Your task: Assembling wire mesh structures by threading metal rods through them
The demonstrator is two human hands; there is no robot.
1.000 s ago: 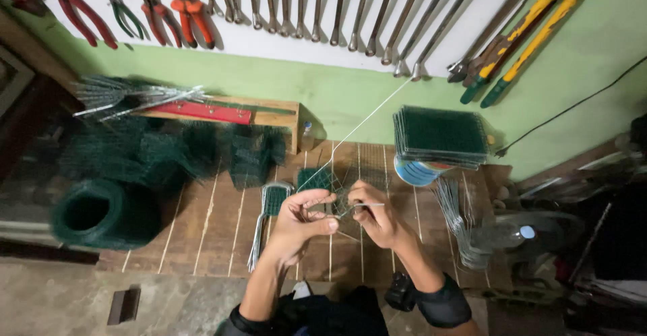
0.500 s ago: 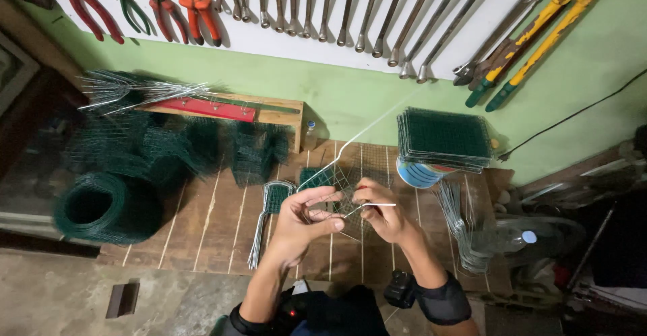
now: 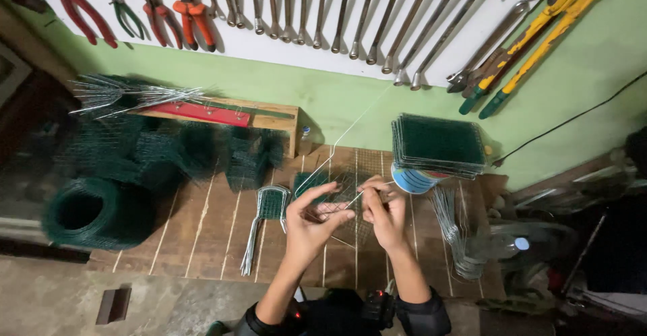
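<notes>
Hands (image 3: 347, 218) work above wooden bench (image 3: 202, 241), below tool-hung green wall (image 3: 323, 100).

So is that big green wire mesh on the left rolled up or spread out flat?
Rolled up. The green mesh roll lies on its side on the wooden bench, its round hollow middle showing.

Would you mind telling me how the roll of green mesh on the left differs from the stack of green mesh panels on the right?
The roll of green mesh is wound into a cylinder with an open core; the stack of mesh panels is flat, squarish sheets. The roll lies on its side at the wooden bench's left edge; the stack rests raised on a round tin. Both are dark green wire mesh, and neither hand touches them.
</notes>
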